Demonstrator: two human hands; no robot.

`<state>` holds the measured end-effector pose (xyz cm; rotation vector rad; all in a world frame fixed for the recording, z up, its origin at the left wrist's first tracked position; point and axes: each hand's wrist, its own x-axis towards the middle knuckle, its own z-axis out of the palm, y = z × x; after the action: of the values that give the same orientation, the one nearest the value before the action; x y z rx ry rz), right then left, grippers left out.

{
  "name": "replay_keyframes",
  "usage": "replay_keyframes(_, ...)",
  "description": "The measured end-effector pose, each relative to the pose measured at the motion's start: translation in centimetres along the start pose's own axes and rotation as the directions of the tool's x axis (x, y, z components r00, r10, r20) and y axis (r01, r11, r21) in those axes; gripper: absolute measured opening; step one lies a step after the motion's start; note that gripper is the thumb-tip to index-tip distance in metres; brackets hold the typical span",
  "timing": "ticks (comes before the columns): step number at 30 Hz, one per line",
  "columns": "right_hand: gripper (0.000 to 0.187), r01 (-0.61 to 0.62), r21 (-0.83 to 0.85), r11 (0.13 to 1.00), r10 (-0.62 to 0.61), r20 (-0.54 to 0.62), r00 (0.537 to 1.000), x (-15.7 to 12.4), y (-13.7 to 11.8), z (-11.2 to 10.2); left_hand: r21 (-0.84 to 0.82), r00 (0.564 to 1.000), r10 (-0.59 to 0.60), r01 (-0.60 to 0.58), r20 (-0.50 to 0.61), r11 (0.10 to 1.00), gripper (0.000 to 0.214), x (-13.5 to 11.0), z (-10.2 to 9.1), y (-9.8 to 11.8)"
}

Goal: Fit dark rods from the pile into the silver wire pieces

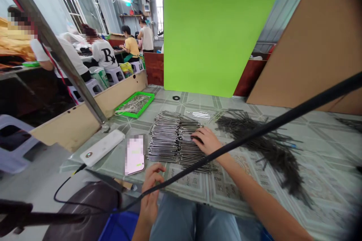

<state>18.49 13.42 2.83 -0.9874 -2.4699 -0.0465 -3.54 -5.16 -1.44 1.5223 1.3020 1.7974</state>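
Many thin, shiny metal rods (164, 135) lie side by side in two neighbouring stacks on the table. My right hand (209, 141) rests on the right-hand stack, its fingers spread over the rods and not wrapped round them. Close to the table's front edge, below the phone and the stacks, is my left hand (152, 186). Its fingers are bent and apart, and I see nothing held in them; a dark strap crosses in front of part of this hand. A large heap of dark, thin sticks (263, 139) lies to the right of the stacks.
A phone (135, 154) and a white power bank (102, 147) with a cable lie at left. Behind them are a green tray (152, 98) of small parts and a black ring (176, 98). A metal post (62, 56) stands left; a green board (212, 41) stands behind. Several people sit beyond.
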Motion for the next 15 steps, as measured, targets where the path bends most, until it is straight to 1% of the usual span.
replay_keyframes(2,0.022,-0.104,-0.041,0.994,0.105,0.036,0.994,0.6,1.4,-0.8,0.025,1.000,-0.020,0.020,0.006,0.999,0.051,0.1,-0.1,-0.2)
replay_keyframes(3,0.024,-0.172,-0.070,0.983,0.175,0.045,0.984,1.1,2.5,-1.1,0.043,0.999,-0.032,0.032,0.001,0.999,0.051,0.2,-0.2,-0.4)
replay_keyframes(4,0.027,-0.236,-0.098,0.967,0.241,0.044,0.970,1.8,3.7,-1.2,0.057,0.999,-0.035,0.035,-0.004,0.998,0.051,0.2,-0.4,-0.6)
replay_keyframes(6,0.033,-0.319,-0.138,0.938,0.328,0.049,0.944,3.3,6.5,-1.0,0.078,0.999,-0.037,0.038,-0.006,0.996,0.051,0.4,-0.7,-0.9)
replay_keyframes(8,0.039,-0.369,-0.178,0.912,0.389,0.091,0.917,4.7,9.1,-0.1,0.085,0.999,-0.047,0.046,0.004,0.995,0.049,0.4,-0.9,-0.9)
replay_keyframes(10,0.041,-0.403,-0.218,0.889,0.437,0.144,0.888,5.6,11.1,1.2,0.084,0.998,-0.060,0.057,0.035,0.995,0.044,0.4,-0.9,-0.5)
replay_keyframes(11,0.040,-0.413,-0.237,0.879,0.455,0.162,0.876,5.9,11.8,1.8,0.081,0.997,-0.061,0.058,0.044,0.995,0.040,0.4,-0.9,-0.3)
replay_keyframes(13,0.032,-0.427,-0.269,0.863,0.480,0.176,0.860,6.2,12.6,2.8,0.061,0.999,-0.043,0.041,0.027,0.997,0.033,0.5,-0.6,0.3)
replay_keyframes(15,0.024,-0.431,-0.293,0.854,0.489,0.163,0.857,6.3,12.9,3.3,0.054,0.999,-0.037,0.037,-0.002,0.998,0.030,0.6,-0.4,0.8)
